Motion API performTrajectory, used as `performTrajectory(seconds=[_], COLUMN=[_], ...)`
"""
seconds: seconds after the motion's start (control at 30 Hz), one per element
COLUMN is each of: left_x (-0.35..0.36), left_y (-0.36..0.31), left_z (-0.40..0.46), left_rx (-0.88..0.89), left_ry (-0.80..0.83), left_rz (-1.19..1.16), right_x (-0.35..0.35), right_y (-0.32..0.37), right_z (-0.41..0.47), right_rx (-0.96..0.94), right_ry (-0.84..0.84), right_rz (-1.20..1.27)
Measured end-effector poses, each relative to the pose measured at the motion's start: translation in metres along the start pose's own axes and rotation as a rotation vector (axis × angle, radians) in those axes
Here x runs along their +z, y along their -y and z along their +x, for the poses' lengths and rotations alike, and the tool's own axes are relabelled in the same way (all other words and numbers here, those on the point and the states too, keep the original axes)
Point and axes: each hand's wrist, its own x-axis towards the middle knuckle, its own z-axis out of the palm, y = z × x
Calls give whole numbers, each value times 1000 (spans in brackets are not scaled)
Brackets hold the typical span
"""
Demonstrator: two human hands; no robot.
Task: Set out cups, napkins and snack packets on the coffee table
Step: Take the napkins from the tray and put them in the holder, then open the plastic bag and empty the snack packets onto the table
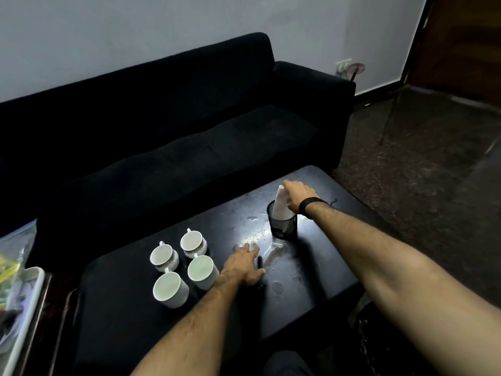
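Observation:
Several white cups [170,289] stand grouped on the left half of the black coffee table [130,308]. A black mesh holder [283,226] sits toward the table's far right, with white napkins [280,204] sticking up out of it. My right hand [298,195] is closed around the top of the napkins, above the holder. My left hand [244,264] lies flat on the tabletop just right of the cups, fingers spread, holding nothing.
A black sofa [176,126] runs along the far side of the table. At the left edge a white tray [29,294] and a clear bag with colourful packets [13,256] rest on a side surface. Carpeted floor [420,158] lies to the right.

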Motion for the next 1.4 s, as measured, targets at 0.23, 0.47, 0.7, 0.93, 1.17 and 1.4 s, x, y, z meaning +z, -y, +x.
performTrajectory(seconds=[0.23, 0.47, 0.7, 0.93, 1.17, 1.4], left_x=[7, -5, -45, -54, -27, 13], left_y=[-3, 4, 57, 162, 267, 345], left_z=[3, -8, -67, -169, -260, -316], left_rx=[9, -17, -115, -314, -538, -714], left_ry=[80, -7, -174, -296, -294, -432], left_rz=[25, -4, -37, -73, -138, -288], right_x=[10, -3, -7, 12, 45, 85], right_y=[2, 33, 124, 262, 387, 476], right_z=[-4, -11, -31, -69, -122, -146], right_rx=[-41, -175, -362, -546, -724, -836], right_ry=[-130, -215, -55, 122, 272, 326], right_rz=[-78, -143, -93, -64, -72, -35])
